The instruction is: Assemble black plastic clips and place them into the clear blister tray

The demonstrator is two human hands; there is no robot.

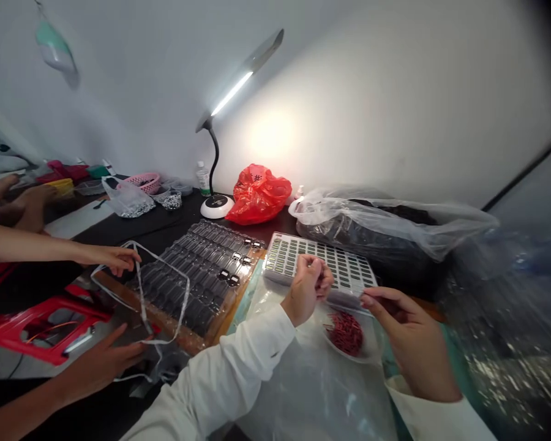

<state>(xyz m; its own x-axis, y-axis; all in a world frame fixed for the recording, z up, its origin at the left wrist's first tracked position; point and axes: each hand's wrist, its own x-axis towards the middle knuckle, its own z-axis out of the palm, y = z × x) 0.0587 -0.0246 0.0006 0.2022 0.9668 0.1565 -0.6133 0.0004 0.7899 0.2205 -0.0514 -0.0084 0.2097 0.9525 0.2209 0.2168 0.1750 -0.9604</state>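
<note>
Risk noted: the shallow white dish [331, 346] of small red pieces [344, 334] sits on a loose plastic sheet [312, 392] directly under both hands, so a knocked wrist or a slipping sheet could spill it. A piece could also drop from a pinch and be lost. The left hand [308, 288] has its fingertips [319, 269] pinched closed; whatever they hold, if anything, is too small to tell. The right hand [408, 334] has its thumb and forefinger [370, 300] slightly parted at the near edge of a gray grid tray [275, 269], with no hold discernible. The red pieces lie just below and between both hands.
</note>
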